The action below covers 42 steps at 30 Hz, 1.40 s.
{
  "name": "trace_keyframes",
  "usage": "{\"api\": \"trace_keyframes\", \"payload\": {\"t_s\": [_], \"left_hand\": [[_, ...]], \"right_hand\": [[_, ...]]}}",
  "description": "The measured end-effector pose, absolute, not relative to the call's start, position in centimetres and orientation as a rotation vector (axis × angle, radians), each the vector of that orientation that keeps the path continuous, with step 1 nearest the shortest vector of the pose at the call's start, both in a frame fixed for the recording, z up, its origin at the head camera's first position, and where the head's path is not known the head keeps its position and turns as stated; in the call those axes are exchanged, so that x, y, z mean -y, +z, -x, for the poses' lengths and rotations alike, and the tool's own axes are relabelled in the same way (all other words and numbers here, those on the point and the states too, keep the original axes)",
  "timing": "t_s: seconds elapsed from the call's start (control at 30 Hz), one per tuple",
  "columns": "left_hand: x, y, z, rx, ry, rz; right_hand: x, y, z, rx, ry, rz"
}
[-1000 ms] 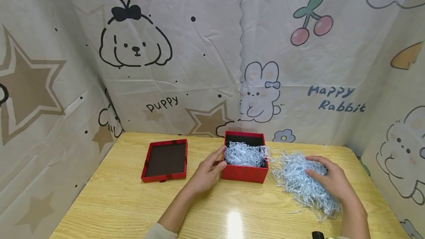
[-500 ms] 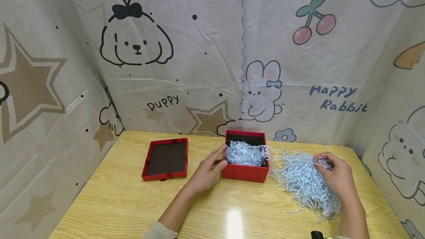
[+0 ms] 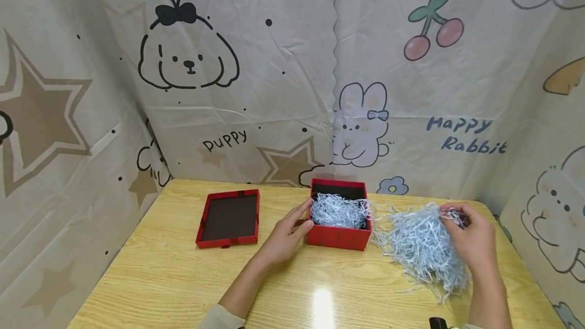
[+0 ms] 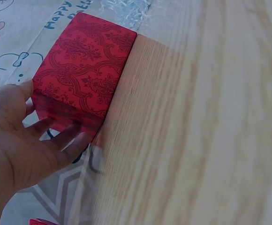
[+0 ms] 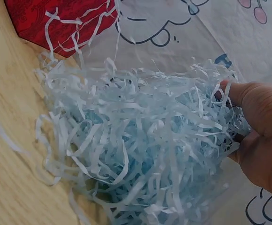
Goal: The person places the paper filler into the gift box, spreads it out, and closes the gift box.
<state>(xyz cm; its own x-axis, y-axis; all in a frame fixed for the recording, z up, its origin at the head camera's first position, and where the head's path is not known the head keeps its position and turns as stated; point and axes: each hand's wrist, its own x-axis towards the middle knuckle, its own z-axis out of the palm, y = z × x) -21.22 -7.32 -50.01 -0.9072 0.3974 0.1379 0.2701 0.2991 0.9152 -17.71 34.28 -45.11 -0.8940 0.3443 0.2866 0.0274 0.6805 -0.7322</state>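
A red patterned box [image 3: 337,238] stands without its lid at the back of the table, pale blue shredded paper [image 3: 338,211] inside it. Against its left side rests my left hand [image 3: 285,240], fingers and thumb spread and touching the wall [image 4: 86,70]. To the right lies a loose heap of the same shredded paper [image 3: 420,242]. My right hand [image 3: 473,240] pinches the heap's far right edge and lifts that part; strands hang down in the right wrist view, hiding some fingertips. Some strands trail over the box's right rim.
The red box lid [image 3: 230,217] lies dark inside up on the wooden table [image 3: 160,278], left of the box. A black-tipped object [image 3: 437,323] shows at the bottom edge. Behind and beside the table hangs a printed cloth [image 3: 283,39].
My right hand has closed on the shredded paper and moved right and slightly up, raising the heap's far edge. My left hand stays on the box.
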Motion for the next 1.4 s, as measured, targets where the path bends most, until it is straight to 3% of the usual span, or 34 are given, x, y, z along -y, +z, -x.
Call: {"api": "trace_keyframes", "payload": {"t_s": [0.23,0.77,1.4], "left_hand": [[7.4,-49.9,21.1,-2.445,1.696,-0.651],[7.4,-50.3,21.0,-2.433,1.705,-0.660],[7.3,-50.0,21.2,-2.444,1.686,-0.645]], "right_hand": [[-33.6,-43.7,17.6,2.362,1.072,0.348],[-32.7,-42.5,17.5,2.098,1.183,0.205],[-30.8,-35.3,19.4,2.011,1.142,0.026]]}}
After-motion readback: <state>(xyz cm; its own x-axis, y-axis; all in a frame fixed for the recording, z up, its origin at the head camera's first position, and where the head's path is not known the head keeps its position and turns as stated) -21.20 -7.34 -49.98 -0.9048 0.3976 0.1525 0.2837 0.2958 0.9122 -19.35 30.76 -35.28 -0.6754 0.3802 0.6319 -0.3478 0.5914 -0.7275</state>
